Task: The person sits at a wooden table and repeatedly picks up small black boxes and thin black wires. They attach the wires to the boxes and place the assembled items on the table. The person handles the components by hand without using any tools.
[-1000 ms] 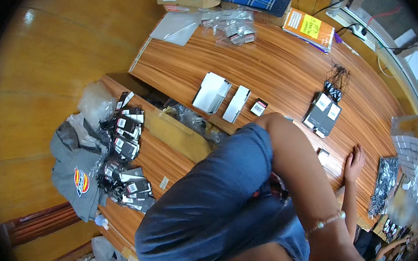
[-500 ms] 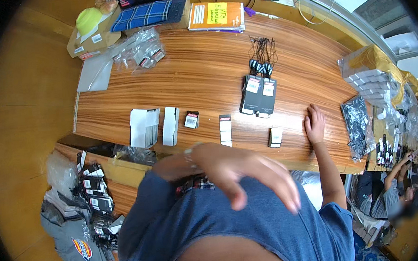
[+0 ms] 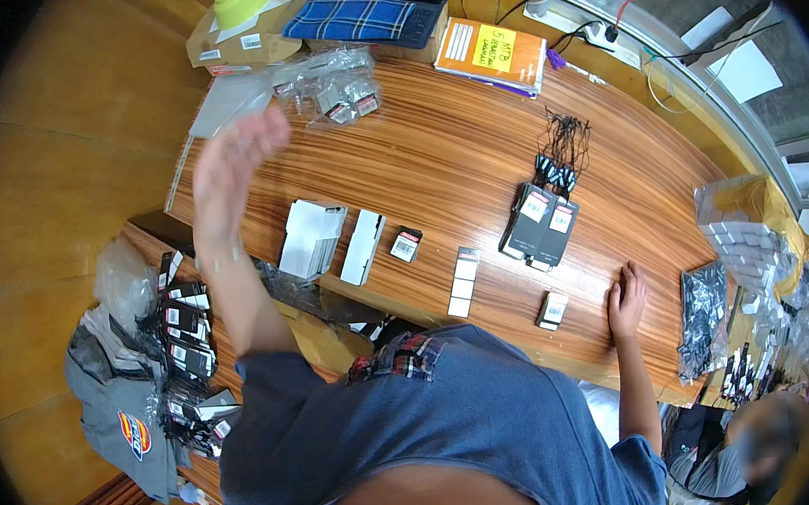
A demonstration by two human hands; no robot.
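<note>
My left hand (image 3: 229,176) is raised over the left part of the wooden table (image 3: 443,148), blurred by motion. Its fingers look stretched out, and I see nothing in them. Clear plastic bags (image 3: 337,85) with small labelled packs lie just past its fingertips. Flat on the table at the right rests my right hand (image 3: 628,300), fingers extended and holding nothing. Left of that hand is a small stack of barcode labels (image 3: 552,309). Between the hands lie a white card stack (image 3: 312,239), a narrower stack (image 3: 363,246), a small label stack (image 3: 407,244) and a label strip (image 3: 464,283).
Dark grey hang tags (image 3: 539,224) with black strings lie right of centre. Orange notebooks (image 3: 491,55) and a laptop (image 3: 380,24) with a blue checked cloth stand at the back. A dark plastic packet (image 3: 704,318) and wrapped boxes (image 3: 744,232) line the right edge. Another person sits at lower right.
My left hand has swung from in front of my chest out to the far left over the table. The view has turned, while my right hand stays resting on the table.
</note>
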